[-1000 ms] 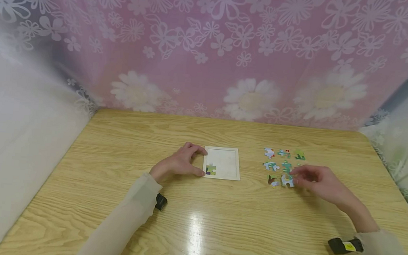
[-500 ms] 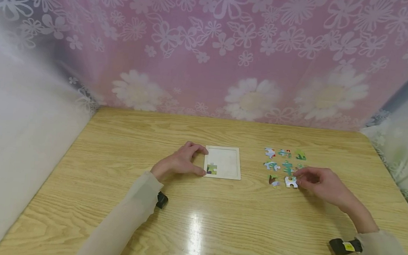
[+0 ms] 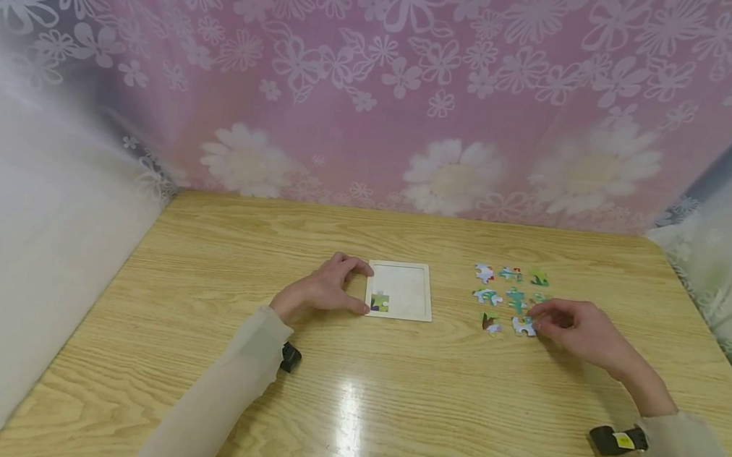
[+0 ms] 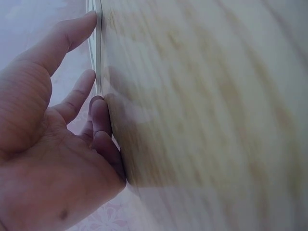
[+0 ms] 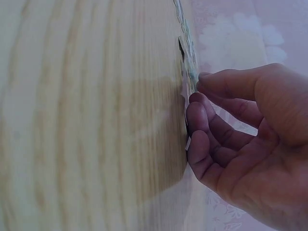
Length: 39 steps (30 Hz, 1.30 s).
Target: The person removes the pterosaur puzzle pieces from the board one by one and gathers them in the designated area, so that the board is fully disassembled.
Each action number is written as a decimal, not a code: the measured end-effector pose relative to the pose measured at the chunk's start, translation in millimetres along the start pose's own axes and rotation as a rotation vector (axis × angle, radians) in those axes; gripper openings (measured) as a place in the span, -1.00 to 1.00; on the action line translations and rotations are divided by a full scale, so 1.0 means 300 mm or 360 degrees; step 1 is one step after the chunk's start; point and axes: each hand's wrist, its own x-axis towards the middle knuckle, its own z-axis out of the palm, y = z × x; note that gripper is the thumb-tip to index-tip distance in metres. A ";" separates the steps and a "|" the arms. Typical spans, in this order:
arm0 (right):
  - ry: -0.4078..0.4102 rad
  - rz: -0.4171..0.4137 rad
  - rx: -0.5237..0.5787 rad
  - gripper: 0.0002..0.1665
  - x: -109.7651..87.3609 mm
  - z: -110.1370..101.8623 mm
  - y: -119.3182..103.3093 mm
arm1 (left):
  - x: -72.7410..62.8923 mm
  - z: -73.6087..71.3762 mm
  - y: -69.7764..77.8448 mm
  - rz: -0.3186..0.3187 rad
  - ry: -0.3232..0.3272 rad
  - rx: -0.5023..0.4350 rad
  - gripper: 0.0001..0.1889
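Observation:
A square, pale puzzle tray (image 3: 429, 292) lies flat on the table, with one green jigsaw piece (image 3: 380, 303) in its lower left corner. My left hand (image 3: 328, 285) rests at the tray's left edge, thumb and forefinger spread apart and touching the rim near its two corners. In the left wrist view, the other fingers (image 4: 100, 115) bend down onto the tabletop. On the right, my right hand (image 3: 575, 330) pinches a whitish jigsaw piece (image 3: 523, 326) by its right side, between thumb and fingertips. The right wrist view shows the fingers low against the table, hiding most of that piece.
Several loose jigsaw pieces lie in rough rows right of the tray, among them a green one (image 3: 539, 278), a teal one (image 3: 516, 300) and a brown one (image 3: 491, 323). The wood-grain table (image 3: 246, 407) ends at a flowered pink curtain (image 3: 350, 111).
My right hand has shifted the whitish piece slightly right, away from the neighbouring pieces; its tilt has changed. My left hand stays at the tray.

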 end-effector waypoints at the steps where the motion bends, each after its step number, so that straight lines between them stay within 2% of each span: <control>1: 0.0001 -0.0004 0.0000 -0.71 -0.001 -0.001 -0.001 | 0.001 -0.001 0.000 0.0002 -0.0002 0.0001 -0.36; 6: 0.0045 -0.0017 -0.0031 -0.69 -0.002 0.000 -0.015 | 0.001 -0.001 0.003 0.0003 -0.0007 -0.0011 -0.38; 17: 0.0244 -0.0263 -0.0022 -0.72 0.054 0.064 -0.111 | -0.001 0.001 -0.003 0.0000 -0.0009 -0.0011 -0.37; 28: 0.0144 -0.0343 0.0102 -0.70 0.142 0.157 -0.221 | 0.000 -0.001 0.002 0.0016 -0.0011 0.0012 -0.37; 39: 0.0085 -0.0415 0.0105 -0.74 0.220 0.237 -0.298 | 0.002 -0.003 -0.001 0.0011 -0.0015 0.0017 -0.36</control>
